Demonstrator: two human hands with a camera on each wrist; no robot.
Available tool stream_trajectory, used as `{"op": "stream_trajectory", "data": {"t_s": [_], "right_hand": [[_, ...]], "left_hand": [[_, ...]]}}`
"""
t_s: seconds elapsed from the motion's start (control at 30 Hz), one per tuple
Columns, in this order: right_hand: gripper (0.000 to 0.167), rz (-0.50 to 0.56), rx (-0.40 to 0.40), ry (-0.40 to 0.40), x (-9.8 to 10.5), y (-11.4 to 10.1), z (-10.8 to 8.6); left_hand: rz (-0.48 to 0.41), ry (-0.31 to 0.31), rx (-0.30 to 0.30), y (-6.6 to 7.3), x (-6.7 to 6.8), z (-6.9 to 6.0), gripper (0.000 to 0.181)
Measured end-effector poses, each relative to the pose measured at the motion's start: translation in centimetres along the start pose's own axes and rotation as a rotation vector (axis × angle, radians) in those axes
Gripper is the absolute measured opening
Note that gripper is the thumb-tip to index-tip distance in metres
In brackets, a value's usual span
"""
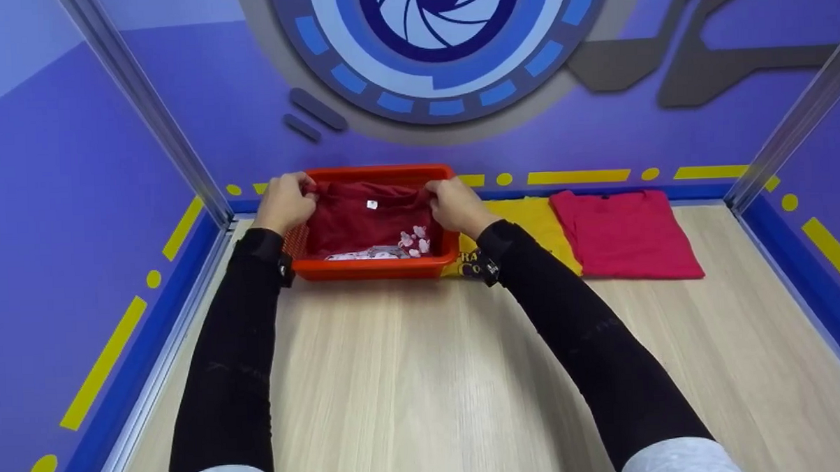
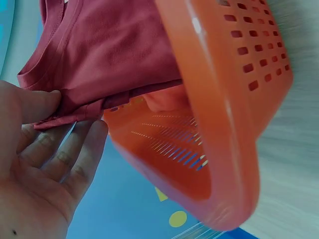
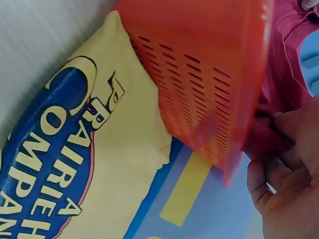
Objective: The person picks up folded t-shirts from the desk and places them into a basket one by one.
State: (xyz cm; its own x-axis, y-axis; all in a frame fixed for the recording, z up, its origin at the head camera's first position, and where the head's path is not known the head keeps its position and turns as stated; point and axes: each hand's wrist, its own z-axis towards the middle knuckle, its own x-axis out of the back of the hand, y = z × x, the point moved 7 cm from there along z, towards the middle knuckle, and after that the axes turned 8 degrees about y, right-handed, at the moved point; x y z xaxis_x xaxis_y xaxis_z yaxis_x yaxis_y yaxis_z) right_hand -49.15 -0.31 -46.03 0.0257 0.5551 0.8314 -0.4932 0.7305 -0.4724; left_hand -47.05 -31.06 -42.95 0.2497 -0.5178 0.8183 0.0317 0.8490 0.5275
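A far wall [image 1: 205,97] with a large circular design is rising behind everything, meeting a left wall [image 1: 42,207] and a right wall [image 1: 830,180]. A pale wood-grained tabletop [image 1: 411,376] is spreading out below them. Two black sleeves, the left sleeve [image 1: 229,368] and the right sleeve [image 1: 598,341], are reaching across it from the near side.

An orange-red basket [image 1: 365,264] with slotted walls is standing at the far side of the tabletop, left of the middle. A bright pink-red garment [image 1: 626,236] is lying flat and folded at the far right. Between it and the basket, a yellow garment [image 1: 535,218] is lying just beside the basket's right wall, its dark blue print [image 3: 55,149] reading PRAIRIE.

A dark red shirt [image 1: 364,227] is sitting mostly inside the basket, its neckline edge being held up along the far side. The left hand [image 1: 286,202] is pinching the shirt's left end between thumb and fingers; the right hand [image 1: 457,203] is grasping its right end, just above the basket's right rim.

Pale pink flower shapes [image 1: 414,242] are showing inside the basket at the near right; whether they belong to the shirt cannot be told. A small white label [image 1: 372,204] is showing below the neckline.
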Motion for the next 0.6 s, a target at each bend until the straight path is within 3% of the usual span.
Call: {"op": "stream_trajectory", "data": {"t_s": [0.17,0.43,0.6], "right_hand": [[0.028,-0.021,-0.024,0.004,-0.5,0.3,0.3],[0.026,-0.068,-0.033,0.051,0.1,0.3,1.2],[0.023,-0.093,-0.029,0.053,-0.5,0.7,1.5]], "left_hand": [[-0.025,-0.001,0.018,-0.2,-0.4,0.1,0.025],[-0.023,0.092,0.096,-0.4,-0.6,0.7,0.023],[-0.089,0.060,0.175,-0.9,-2.0,0.8,0.025]]}}
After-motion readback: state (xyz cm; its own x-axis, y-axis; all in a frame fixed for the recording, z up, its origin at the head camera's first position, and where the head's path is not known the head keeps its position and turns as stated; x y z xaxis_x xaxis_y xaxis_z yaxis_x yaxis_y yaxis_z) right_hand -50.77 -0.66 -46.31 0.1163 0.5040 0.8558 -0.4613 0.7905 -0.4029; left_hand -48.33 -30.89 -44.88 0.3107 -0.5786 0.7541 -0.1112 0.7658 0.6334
